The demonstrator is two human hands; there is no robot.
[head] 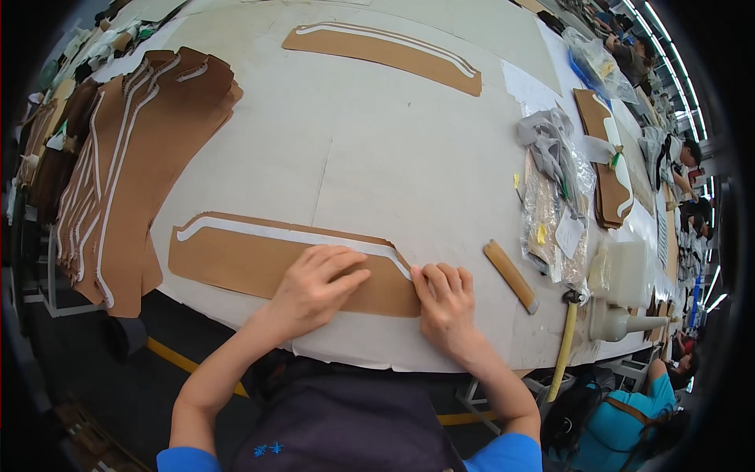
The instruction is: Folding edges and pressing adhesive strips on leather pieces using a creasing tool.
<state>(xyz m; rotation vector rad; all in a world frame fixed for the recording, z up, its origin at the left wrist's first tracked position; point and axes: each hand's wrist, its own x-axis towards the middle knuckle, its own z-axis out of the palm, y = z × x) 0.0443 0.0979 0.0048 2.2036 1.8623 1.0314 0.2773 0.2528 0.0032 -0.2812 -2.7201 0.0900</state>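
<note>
A long brown sheet piece [236, 259], leather or a similar material, lies near the table's front edge, with a white strip [265, 230] along its notched upper edge. My left hand [324, 277] rests over the middle of the piece, just below the strip, fingers spread and nothing seen between them. At the piece's right end, my right hand [445, 292] pinches the edge between thumb and fingers where the strip ends. A similar brown piece with white strip [383, 53] lies farther back.
Stacked brown pieces [141, 177] lie at left. On the right are a wooden-looking flat tool [510, 277], a yellow-handled hammer [564, 348], a white plastic bottle [613, 321], plastic bags [554, 200] and more brown pieces [607, 194]. A person in teal [619, 422] is at lower right.
</note>
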